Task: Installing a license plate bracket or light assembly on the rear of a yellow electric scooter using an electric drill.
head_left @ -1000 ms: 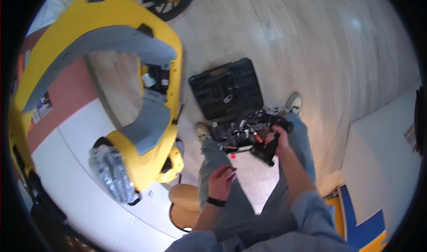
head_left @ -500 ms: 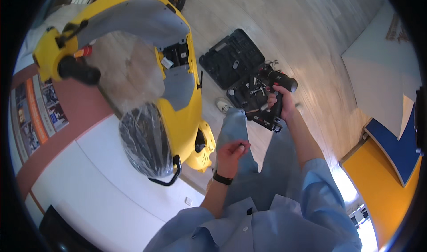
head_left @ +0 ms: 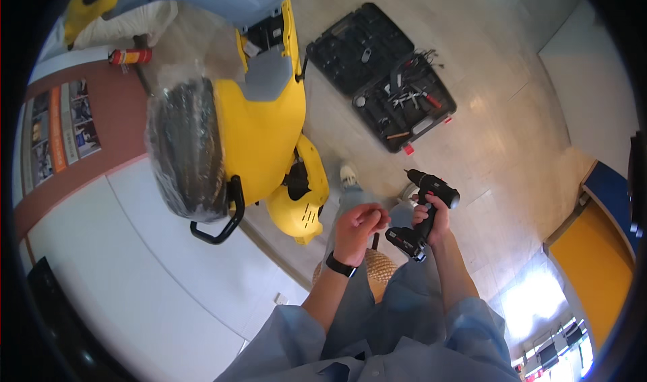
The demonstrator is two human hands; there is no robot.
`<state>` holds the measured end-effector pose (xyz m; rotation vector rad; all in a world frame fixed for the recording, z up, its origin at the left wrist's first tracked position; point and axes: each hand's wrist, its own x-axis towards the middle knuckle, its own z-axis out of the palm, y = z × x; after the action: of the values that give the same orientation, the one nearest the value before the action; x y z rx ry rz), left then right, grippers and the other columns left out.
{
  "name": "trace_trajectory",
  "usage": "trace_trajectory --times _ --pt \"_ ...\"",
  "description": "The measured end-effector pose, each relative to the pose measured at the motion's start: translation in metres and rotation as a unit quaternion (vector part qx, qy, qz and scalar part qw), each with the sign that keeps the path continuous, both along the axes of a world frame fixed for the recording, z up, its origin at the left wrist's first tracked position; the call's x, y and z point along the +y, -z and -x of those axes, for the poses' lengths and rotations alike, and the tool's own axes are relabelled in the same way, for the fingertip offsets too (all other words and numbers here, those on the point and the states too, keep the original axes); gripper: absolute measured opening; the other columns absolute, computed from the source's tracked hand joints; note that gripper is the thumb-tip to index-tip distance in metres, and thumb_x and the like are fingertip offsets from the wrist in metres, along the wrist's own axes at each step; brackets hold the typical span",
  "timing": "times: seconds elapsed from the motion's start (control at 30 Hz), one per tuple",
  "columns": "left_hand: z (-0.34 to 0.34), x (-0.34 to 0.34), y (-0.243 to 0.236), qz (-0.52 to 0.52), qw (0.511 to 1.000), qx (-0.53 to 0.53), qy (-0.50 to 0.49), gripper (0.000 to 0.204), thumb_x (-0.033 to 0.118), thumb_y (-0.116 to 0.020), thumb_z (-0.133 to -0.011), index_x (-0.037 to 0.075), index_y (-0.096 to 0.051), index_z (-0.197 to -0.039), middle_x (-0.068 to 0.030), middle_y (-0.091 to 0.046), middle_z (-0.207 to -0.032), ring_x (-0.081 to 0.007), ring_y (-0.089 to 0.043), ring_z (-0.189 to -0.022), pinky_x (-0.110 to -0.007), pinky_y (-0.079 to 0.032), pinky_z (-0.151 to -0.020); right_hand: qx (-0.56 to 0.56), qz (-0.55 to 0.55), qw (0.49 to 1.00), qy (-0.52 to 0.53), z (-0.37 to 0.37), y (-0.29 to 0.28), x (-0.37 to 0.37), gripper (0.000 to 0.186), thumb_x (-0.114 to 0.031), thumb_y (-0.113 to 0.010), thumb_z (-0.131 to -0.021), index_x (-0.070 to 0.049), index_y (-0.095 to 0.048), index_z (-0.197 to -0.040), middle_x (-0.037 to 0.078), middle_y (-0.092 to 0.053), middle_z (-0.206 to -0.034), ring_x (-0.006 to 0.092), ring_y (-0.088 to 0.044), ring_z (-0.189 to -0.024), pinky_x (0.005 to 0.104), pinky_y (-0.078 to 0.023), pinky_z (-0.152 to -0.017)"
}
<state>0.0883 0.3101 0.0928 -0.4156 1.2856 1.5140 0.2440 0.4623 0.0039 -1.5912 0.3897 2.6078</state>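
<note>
A room with a pale wood-look floor point(head_left: 499, 106), seen from above by the person working; a red-brown and white wall point(head_left: 155, 247) runs along the left, and blue and yellow panels point(head_left: 586, 234) stand at the near right. On the left is a yellow scooter point(head_left: 263, 133), its dark seat point(head_left: 192, 146) wrapped in clear plastic. Far off, past the person's feet, an open black tool case point(head_left: 342, 44) lies on the floor, its nearer half filled with loose hand tools. A black cordless drill point(head_left: 431, 185) is in the right hand point(head_left: 439, 219), clear of the floor and well apart from both case and scooter. The step in hand appears to be holding the drill ready; using it would call for a firm grip and a steady bit. The right forearm reaches forward from the near edge, fingers clamped around the handle, the bit aimed far and left, the battery end toward the left hand point(head_left: 357, 232). That hand is raised just beside it, wrist bent inward above a black wristband point(head_left: 341, 265), thumb and fingertips drawn together; whether they pinch anything small cannot be told.
</note>
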Motion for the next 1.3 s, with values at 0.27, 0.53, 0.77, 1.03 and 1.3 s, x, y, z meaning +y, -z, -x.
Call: trace_trajectory --times 0.27,0.53,0.77,1.03,1.3 --pt "-0.003 -0.063 0.171 0.046 0.983 -0.013 -0.179 0.016 0.009 -0.063 -0.092 0.002 -0.061 -0.106 -0.0053 -0.065 -0.091 -0.0153 -0.062 -0.081 -0.026 -0.049 -0.072 0.007 0.047 0.997 0.061 -0.004 0.071 -0.102 0.035 -0.024 -0.057 -0.087 -0.004 -0.052 -0.115 -0.003 -0.041 -0.064 0.0082 -0.040 -0.053 0.0250 -0.037 -0.053" --pt "0.018 -0.064 0.197 0.019 0.977 0.034 -0.209 0.021 0.015 -0.062 -0.093 0.003 -0.062 -0.109 -0.0033 -0.063 -0.090 -0.0132 -0.058 -0.081 -0.026 -0.047 -0.076 0.107 -0.023 0.993 0.031 0.022 0.044 -0.115 0.049 -0.029 -0.053 -0.088 -0.001 -0.047 -0.128 -0.003 -0.039 -0.065 0.0077 -0.036 -0.052 0.0244 -0.032 -0.053" --pt "0.025 -0.059 0.165 -0.111 0.956 0.089 -0.256 0.022 0.017 -0.060 -0.094 0.004 -0.060 -0.112 -0.0024 -0.062 -0.094 -0.0123 -0.057 -0.084 -0.026 -0.045 -0.077 0.225 -0.193 0.954 -0.042 0.033 0.045 -0.117 0.053 -0.028 -0.055 -0.083 -0.001 -0.045 -0.128 -0.003 -0.035 -0.061 0.0071 -0.032 -0.046 0.0247 -0.028 -0.046" --pt "0.015 -0.120 0.171 -0.217 0.926 0.030 -0.307 0.017 0.012 -0.062 -0.092 0.006 -0.062 -0.107 -0.0021 -0.063 -0.094 -0.0116 -0.058 -0.084 -0.022 -0.047 -0.073 0.342 -0.254 0.902 -0.065 0.006 0.038 -0.141 0.048 -0.027 -0.058 -0.082 -0.003 -0.049 -0.122 -0.004 -0.036 -0.062 0.0066 -0.034 -0.048 0.0246 -0.032 -0.049" --pt "-0.013 -0.199 0.137 -0.243 0.918 0.078 -0.304 0.012 0.005 -0.061 -0.092 0.004 -0.058 -0.104 -0.0056 -0.063 -0.096 -0.0141 -0.061 -0.086 -0.023 -0.051 -0.078 0.447 -0.307 0.831 -0.125 0.027 0.036 -0.155 0.042 -0.024 -0.056 -0.085 -0.005 -0.048 -0.122 -0.003 -0.037 -0.065 0.0077 -0.037 -0.052 0.0258 -0.036 -0.055"
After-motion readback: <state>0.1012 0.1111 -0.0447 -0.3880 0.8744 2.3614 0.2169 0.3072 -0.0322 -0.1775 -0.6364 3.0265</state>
